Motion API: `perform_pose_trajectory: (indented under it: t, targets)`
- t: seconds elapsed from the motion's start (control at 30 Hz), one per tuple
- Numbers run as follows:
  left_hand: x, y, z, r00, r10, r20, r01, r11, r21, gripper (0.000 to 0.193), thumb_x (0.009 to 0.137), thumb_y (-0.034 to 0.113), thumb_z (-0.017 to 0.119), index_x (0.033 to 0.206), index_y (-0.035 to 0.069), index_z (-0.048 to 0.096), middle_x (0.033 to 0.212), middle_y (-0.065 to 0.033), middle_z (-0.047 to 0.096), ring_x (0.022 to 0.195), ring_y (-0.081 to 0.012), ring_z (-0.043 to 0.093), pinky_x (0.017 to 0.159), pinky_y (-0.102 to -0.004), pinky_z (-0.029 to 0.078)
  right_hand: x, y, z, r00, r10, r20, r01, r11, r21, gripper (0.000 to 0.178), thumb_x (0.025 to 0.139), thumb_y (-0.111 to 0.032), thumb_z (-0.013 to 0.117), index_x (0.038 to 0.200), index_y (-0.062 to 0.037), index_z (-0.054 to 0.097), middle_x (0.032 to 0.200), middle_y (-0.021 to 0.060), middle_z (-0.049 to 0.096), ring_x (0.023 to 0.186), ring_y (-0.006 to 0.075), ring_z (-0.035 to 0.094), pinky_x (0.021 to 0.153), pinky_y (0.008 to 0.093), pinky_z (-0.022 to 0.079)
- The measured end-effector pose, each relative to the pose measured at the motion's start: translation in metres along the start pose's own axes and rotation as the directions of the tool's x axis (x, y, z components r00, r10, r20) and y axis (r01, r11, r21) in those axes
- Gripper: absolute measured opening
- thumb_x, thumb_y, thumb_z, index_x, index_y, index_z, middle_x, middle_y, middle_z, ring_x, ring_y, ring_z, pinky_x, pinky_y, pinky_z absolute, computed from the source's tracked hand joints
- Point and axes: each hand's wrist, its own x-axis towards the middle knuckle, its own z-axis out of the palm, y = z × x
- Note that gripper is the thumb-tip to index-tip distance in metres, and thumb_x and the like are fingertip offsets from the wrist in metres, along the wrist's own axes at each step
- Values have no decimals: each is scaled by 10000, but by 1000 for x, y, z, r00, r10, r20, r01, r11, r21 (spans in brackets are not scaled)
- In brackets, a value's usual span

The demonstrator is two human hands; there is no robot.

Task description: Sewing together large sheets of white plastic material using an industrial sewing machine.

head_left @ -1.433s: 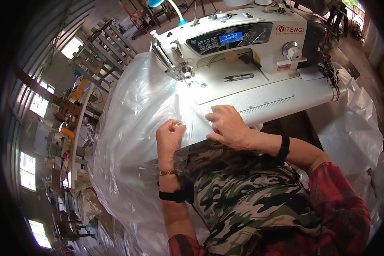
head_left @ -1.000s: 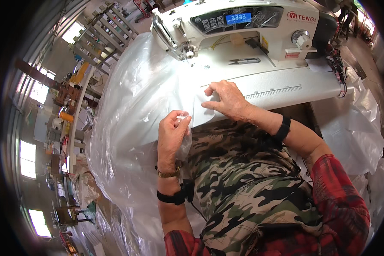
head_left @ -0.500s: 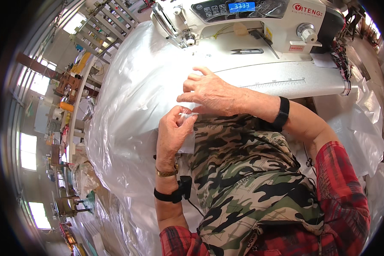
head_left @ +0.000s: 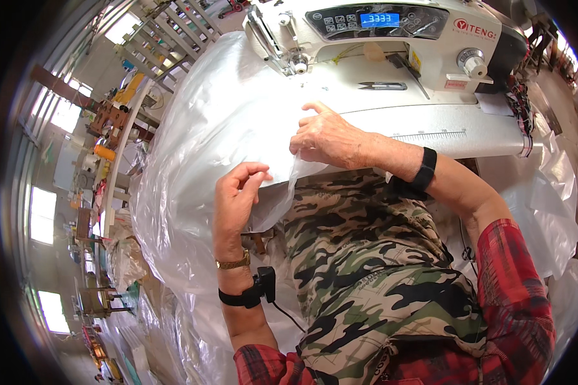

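Note:
A large sheet of clear plastic film [head_left: 192, 141] spreads over the left side of the sewing machine bed and hangs down in folds. My right hand [head_left: 331, 138] is above the front edge of the bed, its thumb and fingers pinched on the film's edge, with the index finger raised. From that grip a loose flap of film drops toward my lap. To the left, my left hand [head_left: 236, 192] hovers by the flap with thumb and index finger apart and nothing visible between them. The white sewing machine [head_left: 392, 51] stands just beyond, its needle head [head_left: 295, 61] above the film.
Small thread snips [head_left: 382, 86] lie on the bed under the machine arm. More plastic film [head_left: 546, 199] hangs at the right, near a bundle of cables [head_left: 520, 109]. Shelving and a cluttered bench [head_left: 125, 135] line the left. A camouflage apron [head_left: 379, 269] covers my lap.
My left hand has let go of the film edge and drawn back left. My right hand has closed on the film, its fingers more curled. The view has shifted slightly.

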Motion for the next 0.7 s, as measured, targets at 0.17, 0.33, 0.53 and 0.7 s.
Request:
perform_pose_trajectory:
  t: [0.17, 0.33, 0.53, 0.7]
  targets:
    - [10, 6, 16, 999, -16, 30, 12, 994, 106, 417, 771, 51, 747, 1173, 13, 644, 969, -14, 645, 582, -37, 451, 522, -217, 397, -1, 2, 3, 998, 30, -53, -28, 999, 43, 54, 825, -128, 665, 877, -125, 678, 823, 19, 677, 850, 180, 637, 1058, 476, 345]
    - [24, 0, 34, 999, 13, 42, -18, 994, 109, 546, 751, 82, 763, 1259, 9, 579, 934, -39, 646, 544, -53, 424, 513, -236, 392, 2, 2, 10, 992, 65, -104, -62, 998, 30, 57, 839, -142, 671, 895, -129, 678, 806, 12, 675, 832, 180, 644, 1044, 474, 361]
    - [39, -26, 30, 996, 22, 86, -31, 994, 109, 262, 770, 104, 735, 995, -22, 688, 764, -44, 648, 550, -84, 459, 522, -260, 400, 2, 0, 5, 989, 107, -104, -104, 994, 38, 98, 848, -140, 672, 946, -131, 669, 788, 9, 679, 810, 176, 646, 1053, 467, 346]
    - [38, -5, 31, 990, 140, -16, -129, 945, 300, 151, 778, 112, 735, 821, -19, 672, 753, -67, 629, 563, -125, 492, 531, -290, 411, -6, 2, 2, 963, 249, -106, -228, 957, 180, 152, 868, -197, 672, 998, -122, 648, 781, 0, 669, 784, 165, 631, 1047, 455, 330]
